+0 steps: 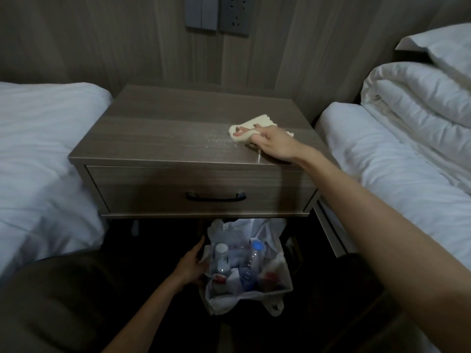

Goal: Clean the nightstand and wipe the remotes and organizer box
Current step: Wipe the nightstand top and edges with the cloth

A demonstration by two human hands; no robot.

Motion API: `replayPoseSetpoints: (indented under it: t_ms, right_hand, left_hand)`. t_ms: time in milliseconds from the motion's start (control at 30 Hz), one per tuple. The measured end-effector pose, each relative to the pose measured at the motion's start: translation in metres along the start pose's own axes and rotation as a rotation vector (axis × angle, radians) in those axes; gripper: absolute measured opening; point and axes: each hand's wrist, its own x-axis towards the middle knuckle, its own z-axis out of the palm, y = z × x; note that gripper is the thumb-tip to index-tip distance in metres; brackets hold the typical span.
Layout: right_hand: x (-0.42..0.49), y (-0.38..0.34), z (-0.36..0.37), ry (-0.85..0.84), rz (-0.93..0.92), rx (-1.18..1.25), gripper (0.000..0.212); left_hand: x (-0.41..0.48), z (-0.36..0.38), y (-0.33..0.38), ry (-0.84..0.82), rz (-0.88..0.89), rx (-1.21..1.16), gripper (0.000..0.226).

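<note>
Wiping underway: right hand [274, 145] grip curled round cloth [256, 121], counter's [153, 131] three o'clock; crumbs [216, 143] unswept; left hand [190, 266] at bin bag [254, 294], grip unclear.

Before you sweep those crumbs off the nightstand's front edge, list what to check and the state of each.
1. Right hand grips the cloth: ok.
2. Cloth rests on the nightstand top: ok.
3. Crumbs gathered in one pile: not ok; specks spread left of the cloth, and a streak lies at the front edge.
4. Left hand holds the trash bag by its edge: ok.
5. The trash bag directly beneath the streak: cannot tell; it sits below the drawer front, depth unclear.
6. Remotes and organizer box wiped: cannot tell; neither is in view.
</note>
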Motion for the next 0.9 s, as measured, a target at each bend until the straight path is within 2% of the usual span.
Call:
replayPoseSetpoints:
  t_ms: [200,333,467,567,700,900]
  right_hand:
    - [-0.055,-0.007,0.007,0.009,-0.021,-0.006,0.038]
    - [-0.077,-0.013,0.015,-0.008,-0.04,0.094,0.037]
    - [-0.094,-0.018,0.028,0.028,-0.058,0.08,0.038]
    - [-0.109,-0.024,0.034,0.038,-0.062,0.075,0.039]
    - [-0.118,-0.027,0.034,0.15,-0.059,0.116,0.034]
    - [-0.122,-0.036,0.011,0.441,-0.094,0.129,0.031]
  left_hand:
    - [-0.01,0.005,0.01,0.045,0.009,0.004,0.07]
    - [-0.015,-0.002,0.012,0.073,0.021,0.005,0.089]
    - [-0.011,-0.007,0.006,0.108,0.003,-0.024,0.072]
    - [-0.009,-0.007,0.002,0.094,-0.025,-0.05,0.069]
    - [-0.006,-0.009,0.0,0.109,-0.028,-0.035,0.067]
    - [-0.005,-0.017,0.003,0.173,0.006,0.029,0.065]
